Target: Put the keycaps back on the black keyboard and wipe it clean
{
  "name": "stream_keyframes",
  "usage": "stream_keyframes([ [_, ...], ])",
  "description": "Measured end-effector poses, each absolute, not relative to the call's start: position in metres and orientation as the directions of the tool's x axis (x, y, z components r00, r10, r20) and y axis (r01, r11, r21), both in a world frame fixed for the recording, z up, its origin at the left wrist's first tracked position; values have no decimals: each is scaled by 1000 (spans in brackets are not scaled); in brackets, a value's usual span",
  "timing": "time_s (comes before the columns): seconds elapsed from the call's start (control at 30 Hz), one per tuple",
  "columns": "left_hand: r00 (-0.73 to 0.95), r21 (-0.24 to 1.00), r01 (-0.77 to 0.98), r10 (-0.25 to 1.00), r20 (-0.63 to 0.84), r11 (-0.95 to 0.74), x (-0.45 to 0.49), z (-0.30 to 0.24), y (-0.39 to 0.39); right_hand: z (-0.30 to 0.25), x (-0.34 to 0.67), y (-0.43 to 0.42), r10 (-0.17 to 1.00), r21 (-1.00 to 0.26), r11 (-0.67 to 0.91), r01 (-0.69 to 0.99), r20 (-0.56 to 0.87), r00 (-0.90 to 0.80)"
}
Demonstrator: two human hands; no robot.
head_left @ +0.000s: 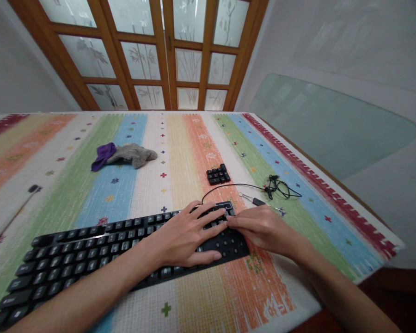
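Observation:
A black keyboard [86, 252] lies across the front of the table. Several keycaps are off at the right end of its number pad, where bare switches [230, 245] show. My left hand [189, 233] lies on the right part of the keyboard with fingers spread. At the keyboard's right edge, my right hand [263, 226] pinches thumb and fingers together near the left fingertips; whatever is between them is hidden. Beyond the keyboard, a group of loose black keycaps [218, 175] sits on the cloth. A wire tool with a black handle [259, 201] lies just past my right hand.
The keyboard's black cable [279, 187] ends in a tangle at the right. A grey and purple cloth item [128, 155] lies farther back at left. A striped tablecloth [180, 296] covers the table. A long pale object [9, 217] rests at far left. Wooden glazed doors [168, 60] stand behind.

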State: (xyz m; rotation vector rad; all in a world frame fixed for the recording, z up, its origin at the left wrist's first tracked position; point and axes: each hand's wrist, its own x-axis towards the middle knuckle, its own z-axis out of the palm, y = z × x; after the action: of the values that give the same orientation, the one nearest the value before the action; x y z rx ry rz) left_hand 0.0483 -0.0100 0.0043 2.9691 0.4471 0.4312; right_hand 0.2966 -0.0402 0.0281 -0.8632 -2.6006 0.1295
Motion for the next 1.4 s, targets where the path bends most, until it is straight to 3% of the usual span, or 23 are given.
stream_keyframes([
  [0.2,919,140,284,311,243,-949,49,5,-10,36,284,-65,625,159,760,630,87,-776],
  [0.37,915,140,293,320,246,-946,49,5,-9,44,276,-74,632,289,745,601,-16,-775],
  [1.03,915,77,283,294,277,-956,51,6,-12,49,255,-74,683,327,719,612,-176,-709],
  [1.2,906,66,293,299,298,-954,52,6,-13,43,253,-75,698,313,706,636,-154,-699],
  [1.3,913,72,294,302,274,-953,53,7,-13,44,256,-71,703,248,702,667,-98,-704],
  [1.4,924,75,282,291,247,-957,53,8,-12,47,263,-64,710,97,704,703,-71,-701],
])
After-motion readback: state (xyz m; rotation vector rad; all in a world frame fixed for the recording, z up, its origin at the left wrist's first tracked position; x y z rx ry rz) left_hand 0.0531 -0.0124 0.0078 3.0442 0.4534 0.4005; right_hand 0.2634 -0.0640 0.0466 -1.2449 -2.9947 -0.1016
